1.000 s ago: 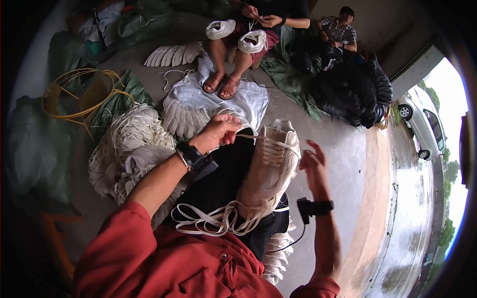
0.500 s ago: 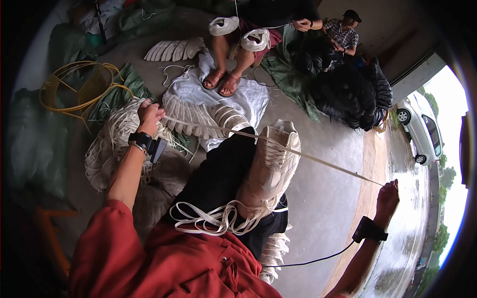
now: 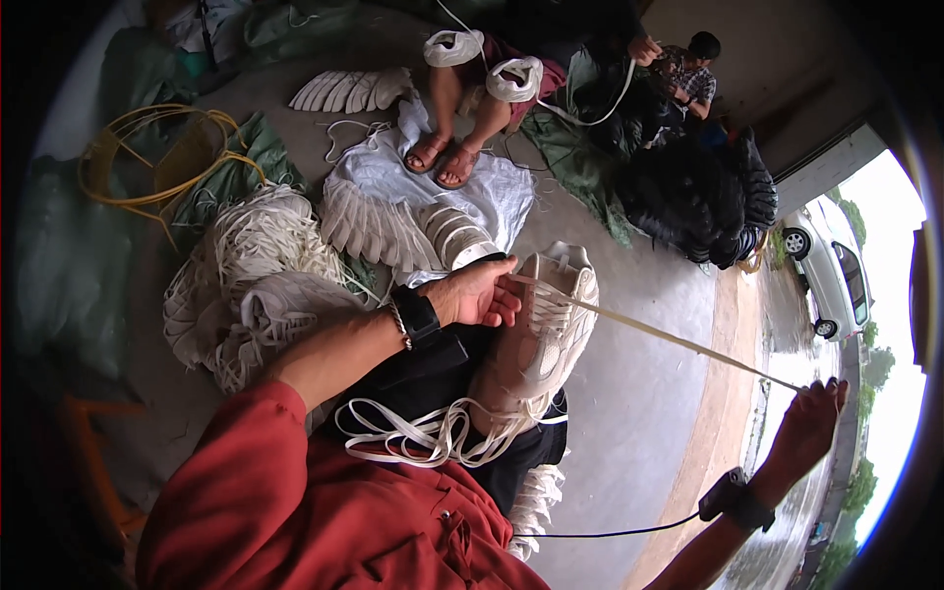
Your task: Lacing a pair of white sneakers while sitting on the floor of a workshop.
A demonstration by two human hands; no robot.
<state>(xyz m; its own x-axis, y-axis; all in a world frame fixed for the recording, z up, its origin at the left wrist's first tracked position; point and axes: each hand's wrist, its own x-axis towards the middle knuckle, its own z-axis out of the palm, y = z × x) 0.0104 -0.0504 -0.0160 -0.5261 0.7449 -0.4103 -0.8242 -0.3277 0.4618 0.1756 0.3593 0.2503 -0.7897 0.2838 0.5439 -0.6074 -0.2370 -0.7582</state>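
A cream shoe upper (image 3: 539, 359), partly laced, rests on my dark-trousered knee. My left hand (image 3: 482, 293) is beside its lacing area, thumb and fingers closed on a flat cream shoelace (image 3: 664, 332). That lace runs taut across the front of the upper, out to the right. Its far stretch is gripped in my right hand (image 3: 814, 425), raised at arm's length with the fingers closed. A bundle of loose white laces (image 3: 418, 433) lies looped over my lap, against the upper's lower end. Whether the taut lace passes through an eyelet, I cannot tell.
Left of my knee is a heap of white laces and uppers (image 3: 265, 246). Rows of uppers (image 3: 369, 226) lie on a white sheet (image 3: 501, 202) ahead. A seated person (image 3: 462, 108) handles a lace; another sits behind black uppers (image 3: 688, 197). A yellow wire frame (image 3: 147, 202) stands left.
My left hand has moved right and nearer, from above the lace heap to the shoe upper. My right hand has gone farther right and slightly down, the lace still taut between them.
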